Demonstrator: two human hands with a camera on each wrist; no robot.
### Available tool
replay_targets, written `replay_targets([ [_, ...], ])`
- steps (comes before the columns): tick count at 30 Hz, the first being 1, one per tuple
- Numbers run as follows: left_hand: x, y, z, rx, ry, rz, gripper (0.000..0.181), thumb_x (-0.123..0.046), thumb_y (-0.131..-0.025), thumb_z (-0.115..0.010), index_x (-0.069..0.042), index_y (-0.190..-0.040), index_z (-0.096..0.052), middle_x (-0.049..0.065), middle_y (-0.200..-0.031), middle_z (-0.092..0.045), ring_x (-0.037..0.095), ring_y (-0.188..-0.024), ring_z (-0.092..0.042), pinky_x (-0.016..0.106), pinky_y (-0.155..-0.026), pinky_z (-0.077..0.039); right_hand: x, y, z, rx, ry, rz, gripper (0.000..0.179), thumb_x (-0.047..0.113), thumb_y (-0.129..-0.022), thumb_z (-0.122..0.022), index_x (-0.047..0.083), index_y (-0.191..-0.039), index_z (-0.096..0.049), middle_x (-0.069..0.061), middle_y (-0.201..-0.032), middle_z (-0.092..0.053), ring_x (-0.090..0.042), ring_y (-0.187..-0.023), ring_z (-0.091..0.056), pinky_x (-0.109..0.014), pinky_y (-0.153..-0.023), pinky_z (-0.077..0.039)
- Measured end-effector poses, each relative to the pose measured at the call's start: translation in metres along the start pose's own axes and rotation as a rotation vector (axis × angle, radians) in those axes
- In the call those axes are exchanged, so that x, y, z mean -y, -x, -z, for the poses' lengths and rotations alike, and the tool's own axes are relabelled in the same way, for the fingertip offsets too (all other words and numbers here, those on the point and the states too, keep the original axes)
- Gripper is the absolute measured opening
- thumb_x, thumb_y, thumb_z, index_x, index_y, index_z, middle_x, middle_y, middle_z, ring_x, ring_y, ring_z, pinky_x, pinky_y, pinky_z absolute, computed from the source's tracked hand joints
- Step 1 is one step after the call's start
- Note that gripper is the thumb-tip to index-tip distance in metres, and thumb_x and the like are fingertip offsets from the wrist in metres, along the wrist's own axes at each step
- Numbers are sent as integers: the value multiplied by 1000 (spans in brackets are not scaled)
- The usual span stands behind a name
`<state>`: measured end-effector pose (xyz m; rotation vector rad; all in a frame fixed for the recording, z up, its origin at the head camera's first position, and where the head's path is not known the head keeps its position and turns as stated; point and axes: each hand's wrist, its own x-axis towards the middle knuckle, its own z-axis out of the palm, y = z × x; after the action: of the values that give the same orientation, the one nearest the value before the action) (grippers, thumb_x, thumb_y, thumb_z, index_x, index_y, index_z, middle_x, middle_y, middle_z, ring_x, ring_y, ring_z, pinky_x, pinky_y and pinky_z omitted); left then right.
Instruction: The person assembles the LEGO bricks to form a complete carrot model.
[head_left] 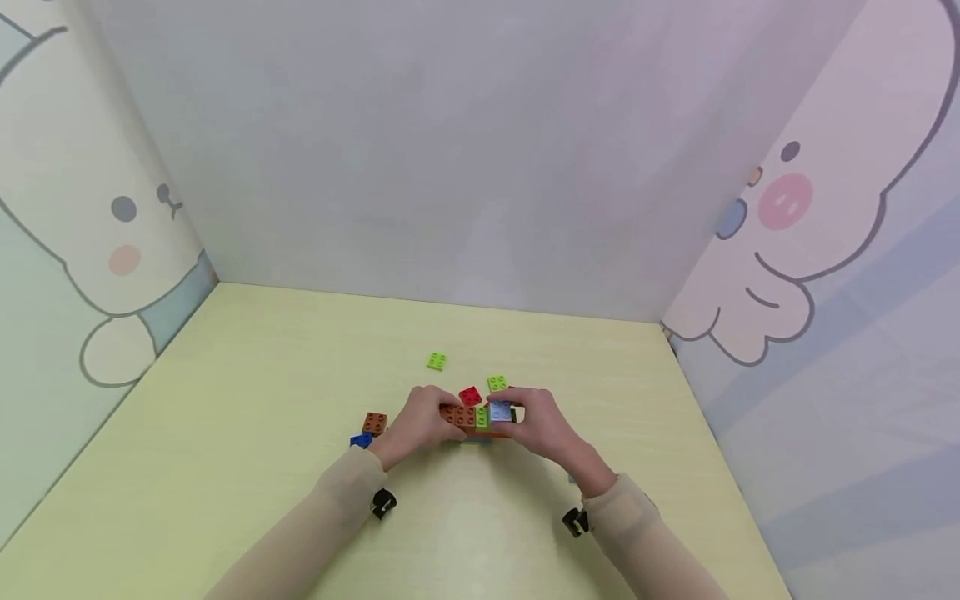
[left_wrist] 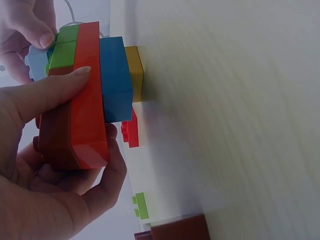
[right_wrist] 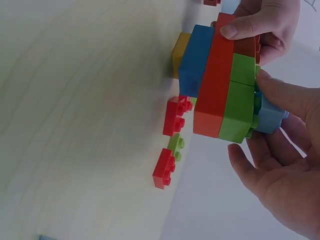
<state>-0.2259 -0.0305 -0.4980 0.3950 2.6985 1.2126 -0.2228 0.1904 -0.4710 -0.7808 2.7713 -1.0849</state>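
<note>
A stack of toy building bricks stands between both hands. From the bottom it has a yellow brick, a blue brick and a long red brick. Above the red layer, a brown brick lies to the left, beside green bricks. My left hand grips the brown and red end, thumb on the near side. At the other end, my right hand pinches a light blue brick on top of the green ones; a narrow gap shows under it in the right wrist view.
Behind the stack lie a red brick, a green brick and, farther off, another green brick. A loose brown brick and a dark blue brick sit left of my left hand. Walls enclose the pale table.
</note>
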Motion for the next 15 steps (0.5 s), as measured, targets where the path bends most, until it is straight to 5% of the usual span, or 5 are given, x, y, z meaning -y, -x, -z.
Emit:
replay_targets([
  [15,0,0,0,-4,2,-19,36,-19,-68,-88,-11,-101,-75,0,-101,-67,17,-96,-55,39,-85,-46,-5,-2,-5,-29,-17,14,38,11,-74,-83,5,-110,-70,-3,-105,-67,-18,-89,-64,-34,-73,-52],
])
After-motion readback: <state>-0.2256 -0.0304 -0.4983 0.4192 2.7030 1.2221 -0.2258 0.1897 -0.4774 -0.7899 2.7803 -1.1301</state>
